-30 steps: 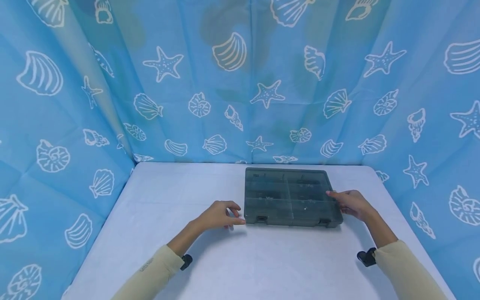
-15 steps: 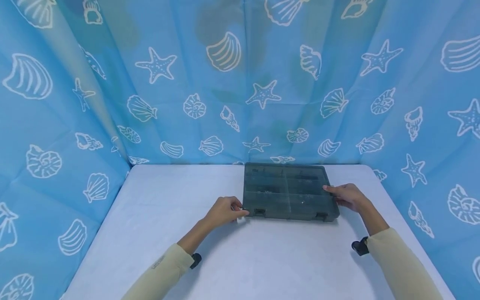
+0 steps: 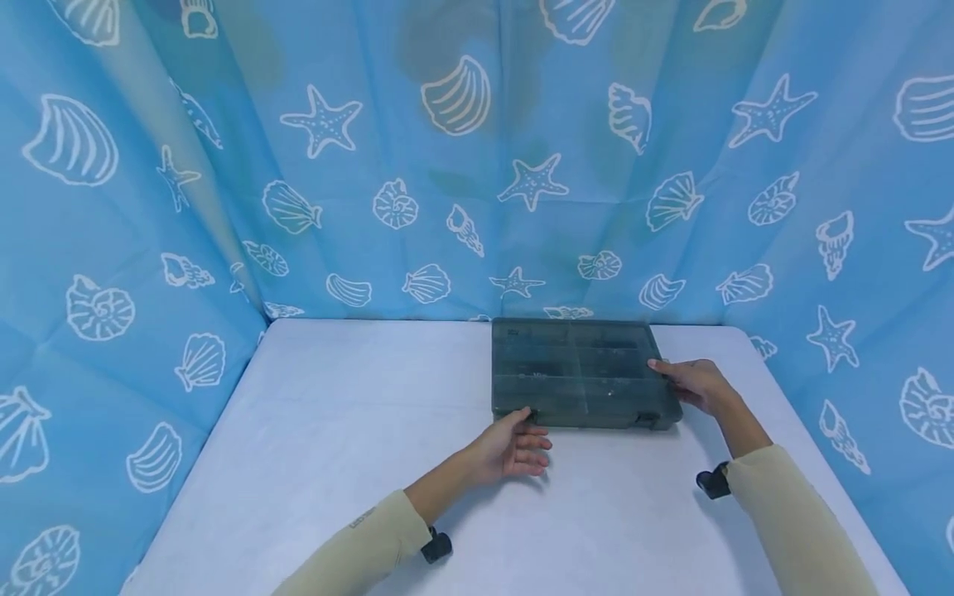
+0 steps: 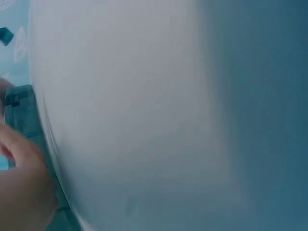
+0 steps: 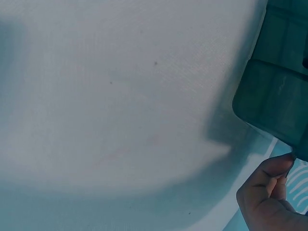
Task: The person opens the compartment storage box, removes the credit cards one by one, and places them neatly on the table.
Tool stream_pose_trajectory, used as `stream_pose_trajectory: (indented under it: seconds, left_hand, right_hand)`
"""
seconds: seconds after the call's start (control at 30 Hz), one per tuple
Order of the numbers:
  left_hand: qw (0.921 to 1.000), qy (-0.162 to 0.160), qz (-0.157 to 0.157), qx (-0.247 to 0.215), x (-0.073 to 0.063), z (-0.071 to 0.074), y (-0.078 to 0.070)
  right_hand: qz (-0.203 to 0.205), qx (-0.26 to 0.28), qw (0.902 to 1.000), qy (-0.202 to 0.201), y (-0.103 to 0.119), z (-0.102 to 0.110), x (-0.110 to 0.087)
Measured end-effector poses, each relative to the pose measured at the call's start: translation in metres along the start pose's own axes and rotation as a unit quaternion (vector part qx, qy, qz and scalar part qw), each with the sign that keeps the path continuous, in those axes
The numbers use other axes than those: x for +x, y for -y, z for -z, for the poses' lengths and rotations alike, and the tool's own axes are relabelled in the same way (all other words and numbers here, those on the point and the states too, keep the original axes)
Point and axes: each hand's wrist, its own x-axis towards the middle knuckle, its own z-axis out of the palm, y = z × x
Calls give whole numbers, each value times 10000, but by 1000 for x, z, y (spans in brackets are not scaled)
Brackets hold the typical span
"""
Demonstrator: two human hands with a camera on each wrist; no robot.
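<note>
A dark grey, see-through plastic compartment box [image 3: 547,360] lies lid-up near the back of the table, right of centre. Its lid is down, and two latches line the front side. My right hand [image 3: 701,386] grips the right edge, thumb on top and fingers below. The right wrist view has that hand [image 5: 267,192] pinching the rim of the box [image 5: 272,96]. At the front left latch, my left hand [image 3: 510,447] touches the box with its thumb, the other fingers extended below the front edge. The left wrist view catches this hand [image 4: 26,178] beside the box [image 4: 24,113].
The box stands on a white-covered table [image 3: 358,389] with rounded back corners. A blue curtain [image 3: 447,165] with white shells and starfish hangs close behind the table and along both sides. A black wrist camera [image 3: 436,546] sits on the left wrist, another [image 3: 713,480] on the right.
The box has slid slightly toward the back, the right hand still on its edge. My left hand has moved from the left front corner rightward to the front latch, its fingers spreading.
</note>
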Motion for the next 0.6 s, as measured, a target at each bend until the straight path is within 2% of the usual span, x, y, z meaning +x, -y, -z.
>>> stream_pose_trajectory:
  seconds: [0.1, 0.23, 0.47, 0.6]
  left_hand:
    - [9978, -327, -221, -534, 5, -5, 4]
    - [9941, -529, -412, -851, 9, -10, 7]
    - [9892, -727, -639, -1097, 15, -18, 7]
    - [9890, -664, -740, -1092, 15, -19, 10]
  right_hand:
    - [23, -16, 10000, 12, -1, -1, -1]
    - [10, -64, 10000, 37, -2, -1, -1]
    - [150, -101, 9997, 178, 0, 1, -2]
    - [149, -131, 9996, 222, 1, 2, -4]
